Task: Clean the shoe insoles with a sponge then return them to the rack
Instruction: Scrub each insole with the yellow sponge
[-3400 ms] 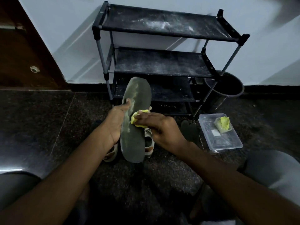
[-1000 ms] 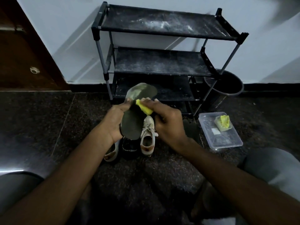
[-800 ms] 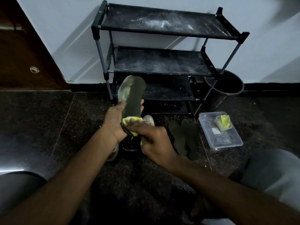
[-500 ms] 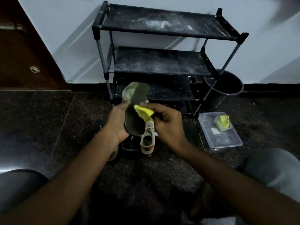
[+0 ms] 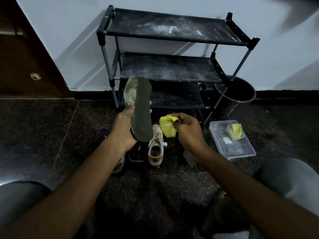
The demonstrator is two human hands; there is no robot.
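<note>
I'm mid-scrub: my left hand (image 5: 124, 128) grips the insole (image 5: 140, 111) upright, my right hand (image 5: 188, 130) pinches the sponge (image 5: 167, 126) just beside it, which I judge must next press onto that pale patch.

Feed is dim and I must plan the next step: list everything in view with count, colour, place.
rack: one, black, three dusty shelves, against wall
insole: one, dark grey, pale smear at top, upright before rack
sponge: one, yellow, right of insole, apart from it
shoes: at least three, two beige, one black, floor before rack
tub: one, clear, floor right of shoes
wad: one, yellow, in small cup inside tub
bin: one, black, behind rack's right leg
door: one, brown, far left
left hand: one, grip round insole
right hand: one, grip round sponge
</note>
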